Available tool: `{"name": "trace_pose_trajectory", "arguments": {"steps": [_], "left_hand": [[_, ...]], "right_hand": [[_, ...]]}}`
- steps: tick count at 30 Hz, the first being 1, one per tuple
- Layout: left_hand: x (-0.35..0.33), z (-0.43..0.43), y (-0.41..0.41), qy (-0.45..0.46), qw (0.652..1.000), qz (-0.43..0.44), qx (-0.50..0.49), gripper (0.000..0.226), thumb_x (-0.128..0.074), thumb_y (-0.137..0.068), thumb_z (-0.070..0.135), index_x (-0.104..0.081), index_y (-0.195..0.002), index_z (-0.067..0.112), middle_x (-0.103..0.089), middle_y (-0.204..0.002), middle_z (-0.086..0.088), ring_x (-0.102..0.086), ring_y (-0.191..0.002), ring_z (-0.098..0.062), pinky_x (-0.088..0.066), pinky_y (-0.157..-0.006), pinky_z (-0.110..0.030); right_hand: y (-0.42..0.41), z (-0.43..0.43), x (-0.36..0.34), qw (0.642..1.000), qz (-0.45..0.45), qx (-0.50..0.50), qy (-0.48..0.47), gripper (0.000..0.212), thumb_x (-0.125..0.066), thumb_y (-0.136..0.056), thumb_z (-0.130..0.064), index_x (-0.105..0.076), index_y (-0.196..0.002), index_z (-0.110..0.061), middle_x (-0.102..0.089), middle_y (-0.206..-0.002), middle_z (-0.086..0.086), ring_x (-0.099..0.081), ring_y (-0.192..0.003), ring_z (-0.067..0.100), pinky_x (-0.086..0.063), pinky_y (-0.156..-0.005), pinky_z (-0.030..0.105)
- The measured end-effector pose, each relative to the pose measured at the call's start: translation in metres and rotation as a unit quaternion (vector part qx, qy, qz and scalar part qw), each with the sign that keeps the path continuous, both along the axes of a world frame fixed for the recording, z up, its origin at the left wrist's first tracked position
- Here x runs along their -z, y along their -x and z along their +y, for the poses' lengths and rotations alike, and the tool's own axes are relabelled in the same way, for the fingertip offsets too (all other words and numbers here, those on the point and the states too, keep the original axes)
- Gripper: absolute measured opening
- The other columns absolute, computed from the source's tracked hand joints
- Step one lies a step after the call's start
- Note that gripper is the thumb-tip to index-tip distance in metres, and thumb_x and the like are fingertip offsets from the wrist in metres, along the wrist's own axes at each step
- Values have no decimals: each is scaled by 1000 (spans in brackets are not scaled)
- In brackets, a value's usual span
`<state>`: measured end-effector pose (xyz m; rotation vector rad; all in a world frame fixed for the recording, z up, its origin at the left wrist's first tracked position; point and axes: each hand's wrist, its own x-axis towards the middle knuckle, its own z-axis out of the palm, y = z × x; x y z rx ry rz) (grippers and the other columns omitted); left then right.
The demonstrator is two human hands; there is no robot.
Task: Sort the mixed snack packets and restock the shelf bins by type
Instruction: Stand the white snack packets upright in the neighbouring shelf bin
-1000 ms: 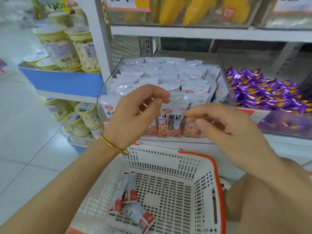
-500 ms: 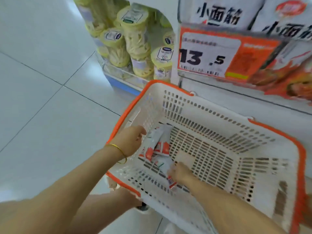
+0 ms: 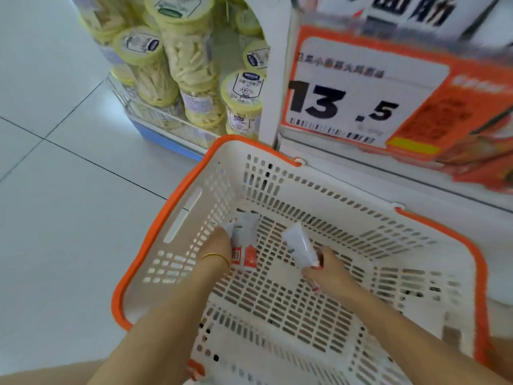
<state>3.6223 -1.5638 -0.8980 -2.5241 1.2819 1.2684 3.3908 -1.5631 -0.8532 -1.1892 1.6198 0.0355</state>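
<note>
A white packet is clasped in the right grip, one end raised off the floor of the basket. Some red-and-white packets are grasped by the left grip beside the left wall. Both grips are kept inside the white, orange-rimmed basket, set below the shelf's 13.5 price tag.

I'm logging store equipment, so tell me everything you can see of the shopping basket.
The basket is cream plastic with an orange rim, its walls and floor pierced by rows of slots, with a long hand slot in its left wall. It sits upright below the price tag. Both hands reach inside: the left hand holds red-and-white packets near the left wall, the right hand holds a white packet nearer the middle. What it rests on is hidden.
</note>
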Motion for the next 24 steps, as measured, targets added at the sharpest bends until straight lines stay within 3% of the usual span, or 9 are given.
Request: {"name": "trace_pose_trajectory", "arguments": {"steps": [3,6,8,10,12,14,17,21,24], "left_hand": [[-28,1,-1,4,977,164,-137,13,-60,-85,2,-52,-96,3,-59,-82,-10,-61,-85,-28,-52,-67,-34],[-62,15,13,11,875,395,-280,26,-55,-88,-7,-54,-112,2,-66,-104,-20,-64,-94,-36,-51,-83,-58],[-70,25,21,48,823,469,-316,33,-48,-90,-10,-52,-119,5,-64,-113,-23,-63,-97,-38,-49,-83,-62],[-79,33,25,57,771,521,-361,34,-43,-90,-8,-51,-120,4,-59,-118,-25,-61,-98,-37,-54,-77,-54],[-91,37,29,26,731,561,-388,33,-46,-89,10,-53,-120,1,-57,-121,-24,-59,-102,-38,-54,-73,-48],[-99,39,35,24,741,561,-367,35,-54,-92,27,-58,-117,4,-63,-116,-21,-64,-98,-35,-56,-72,-44],[-95,38,44,91,774,526,-342,33,-63,-86,18,-59,-116,4,-68,-105,-18,-68,-91,-32,-57,-79,-44],[-80,38,23,117,817,406,-394,30,-69,-81,9,-60,-109,5,-70,-92,-14,-67,-77,-27,-58,-70,-39],[-66,45,-1,111,845,325,-411,29,-71,-80,8,-59,-106,6,-69,-96,-16,-67,-80,-30,-55,-77,-43]], "right_hand": [[-21,7,-23,994,-37,45,94,28,-60,-90,-14,-37,-105,-14,-52,-91,3,-53,-70,14,-51,-62,34],[-50,21,-42,982,-92,32,160,29,-62,-90,-16,-38,-105,-19,-49,-92,-4,-50,-67,5,-40,-52,12],[-60,29,-52,972,-116,18,204,20,-62,-89,-21,-47,-101,-21,-48,-93,-12,-52,-77,-1,-44,-66,10],[-57,33,-53,966,-110,-6,233,11,-54,-94,-20,-56,-105,-19,-47,-100,-13,-49,-93,-2,-45,-88,20],[-50,34,-52,961,-101,-38,256,23,-47,-95,-10,-59,-114,-16,-45,-111,-9,-44,-106,3,-39,-101,28],[-47,35,-57,948,-98,-89,290,33,-46,-93,-1,-60,-120,-13,-45,-117,-13,-39,-111,-1,-30,-105,15],[-49,33,-61,939,-158,-105,287,36,-47,-88,8,-66,-111,-12,-47,-117,-19,-40,-110,-8,-26,-100,5],[-56,8,-37,953,-181,142,197,26,-45,-91,7,-56,-87,-16,-55,-102,-7,-63,-83,-1,-54,-84,31],[-69,-17,11,979,-59,140,135,14,-45,-94,-4,-55,-102,-9,-57,-96,3,-62,-87,20,-54,-84,44]]}}
